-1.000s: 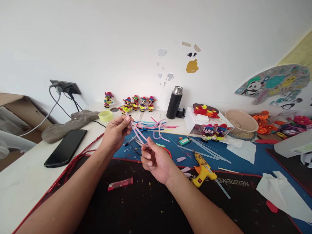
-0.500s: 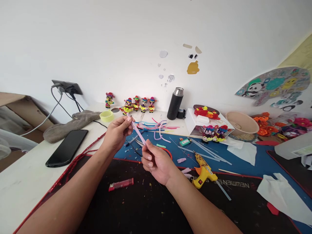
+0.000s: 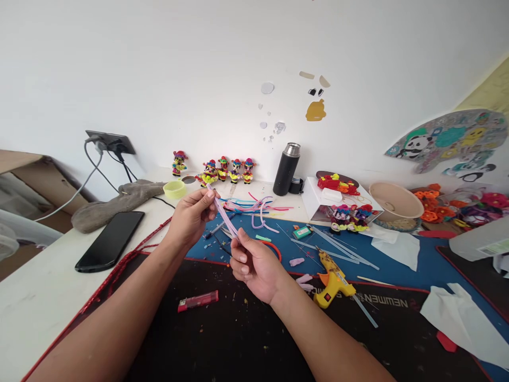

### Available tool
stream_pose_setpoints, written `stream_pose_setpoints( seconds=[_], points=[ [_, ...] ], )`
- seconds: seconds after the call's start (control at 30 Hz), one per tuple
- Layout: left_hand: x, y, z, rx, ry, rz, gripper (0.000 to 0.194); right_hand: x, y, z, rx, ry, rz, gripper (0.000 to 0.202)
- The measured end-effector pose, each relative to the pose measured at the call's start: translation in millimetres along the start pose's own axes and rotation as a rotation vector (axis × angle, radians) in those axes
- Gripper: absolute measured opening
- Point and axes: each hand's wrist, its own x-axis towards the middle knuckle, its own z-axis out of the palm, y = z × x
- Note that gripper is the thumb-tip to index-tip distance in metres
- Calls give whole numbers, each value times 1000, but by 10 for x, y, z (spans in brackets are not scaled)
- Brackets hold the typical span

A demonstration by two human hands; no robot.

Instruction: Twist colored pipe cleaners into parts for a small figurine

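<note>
The fuzzy, slender lilac pipe-cleaner lengths [image 3: 226,216], gaping apart a second ago, are now lying together, slanting in the air above the flat blue mat [image 3: 431,261]. My left hand [image 3: 194,213] is pinching them near the far tips; my right hand [image 3: 256,265] is gripping the near part, fingers curling. They are seemingly still lacking any shaping (folded or separate, I cannot tell), while short, plump lilac pieces [image 3: 304,279], apparently already worked, are resting to the right, near the hard yellow plastic glue gun [image 3: 334,282].
</note>
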Motion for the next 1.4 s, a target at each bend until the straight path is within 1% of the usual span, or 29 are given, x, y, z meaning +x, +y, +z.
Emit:
stream_pose_setpoints(
  seconds=[0.43,0.83,1.07,1.23,1.4],
  points=[
    [-5,18,5,-3,3,1,32,-20,-1,25,-13,-14,-24,43],
    [-7,22,15,-11,-4,-4,31,-27,4,44,-59,-10,-34,50],
    [-13,37,27,-2,8,-18,26,-27,7,44,-103,-14,-58,49],
    [-1,15,-1,2,-2,-31,29,-30,-1,40,-102,-2,-79,49],
    [11,-20,-40,42,-9,-44,27,-26,2,33,-106,24,-91,49]
  ],
)
